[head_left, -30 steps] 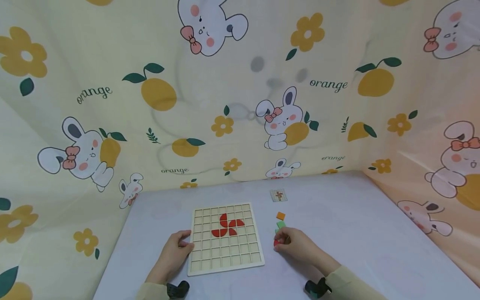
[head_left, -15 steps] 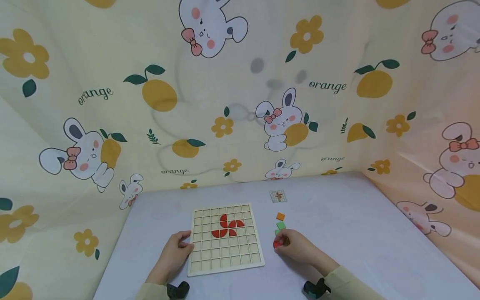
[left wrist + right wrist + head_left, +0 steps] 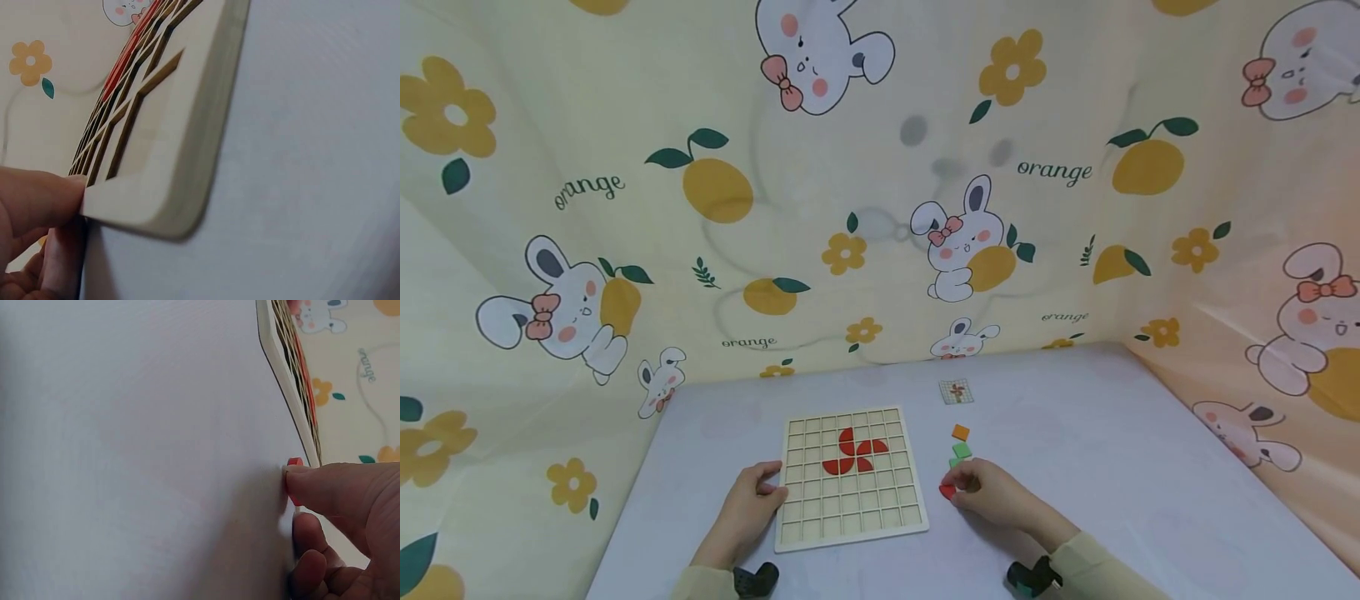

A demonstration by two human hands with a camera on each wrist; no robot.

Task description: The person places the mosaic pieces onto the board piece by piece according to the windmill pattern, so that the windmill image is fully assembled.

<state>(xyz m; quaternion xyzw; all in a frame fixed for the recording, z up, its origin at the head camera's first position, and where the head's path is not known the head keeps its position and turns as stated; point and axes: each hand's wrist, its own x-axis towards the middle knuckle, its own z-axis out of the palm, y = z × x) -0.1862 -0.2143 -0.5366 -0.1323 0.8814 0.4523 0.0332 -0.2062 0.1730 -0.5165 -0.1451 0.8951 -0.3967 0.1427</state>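
Note:
A square cream grid board (image 3: pixel 850 504) lies on the table, with several red quarter-round pieces (image 3: pixel 842 466) set in a pinwheel. My left hand (image 3: pixel 748 504) holds the board's left edge, thumb and fingers bent against it; in the left wrist view the thumb (image 3: pixel 47 197) lies on the rim. To the right of the board, my right hand (image 3: pixel 992 492) pinches a red piece (image 3: pixel 947 492) between thumb and fingertips, low over the table. The right wrist view shows only the edge of this red piece (image 3: pixel 295 481) past the thumb.
Green square pieces (image 3: pixel 962 450) and an orange square piece (image 3: pixel 960 432) lie in a row beyond my right hand, which partly covers the nearest green one. Farther back is a small pattern card (image 3: pixel 957 391). A printed curtain (image 3: pixel 820 250) stands behind the table.
The red piece in my right fingers has shifted slightly left toward the board and turned, so more of it shows. My left hand and the board have stayed put.

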